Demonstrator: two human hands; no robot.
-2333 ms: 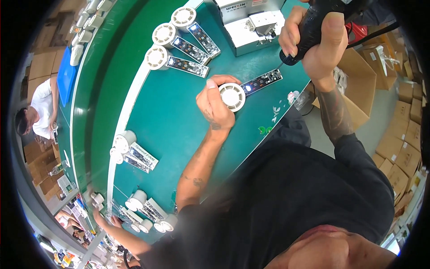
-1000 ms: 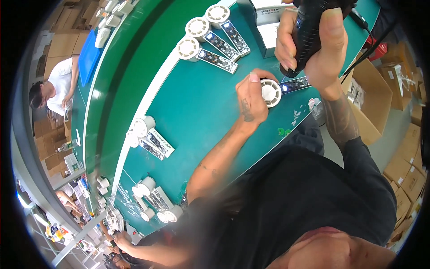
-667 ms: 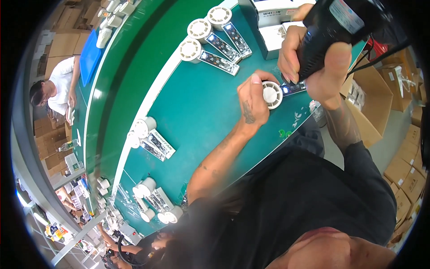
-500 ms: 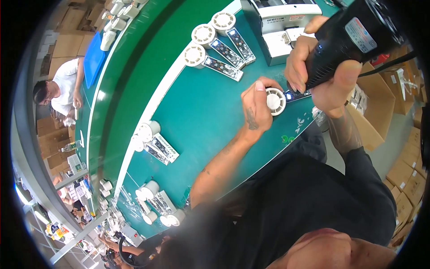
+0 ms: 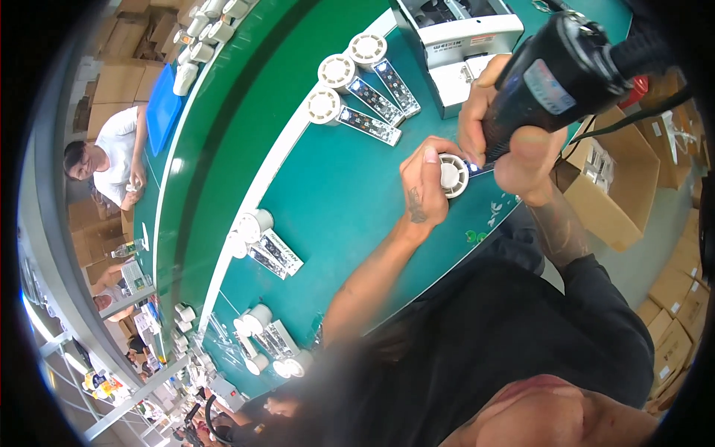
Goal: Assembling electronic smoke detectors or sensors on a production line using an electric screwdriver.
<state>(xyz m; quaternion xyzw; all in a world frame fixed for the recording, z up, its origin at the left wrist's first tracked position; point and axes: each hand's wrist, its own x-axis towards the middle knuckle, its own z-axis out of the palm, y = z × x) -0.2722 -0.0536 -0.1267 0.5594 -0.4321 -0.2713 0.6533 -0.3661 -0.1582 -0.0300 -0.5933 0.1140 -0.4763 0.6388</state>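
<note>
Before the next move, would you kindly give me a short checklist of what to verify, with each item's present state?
1. Left hand steadying the white, round, slotted head: ok, thumb and fingers wrap its edge.
2. Right hand firm on the black cylindrical power tool: ok, it is gripped around the body.
3. Narrow dark circuit board in full view: not ok, the right hand covers most of it.
4. Tool tip seated properly: cannot tell, it is hidden.
5. Three white round-headed units with exposed boards clear of both hands: ok, they lie apart.
</note>
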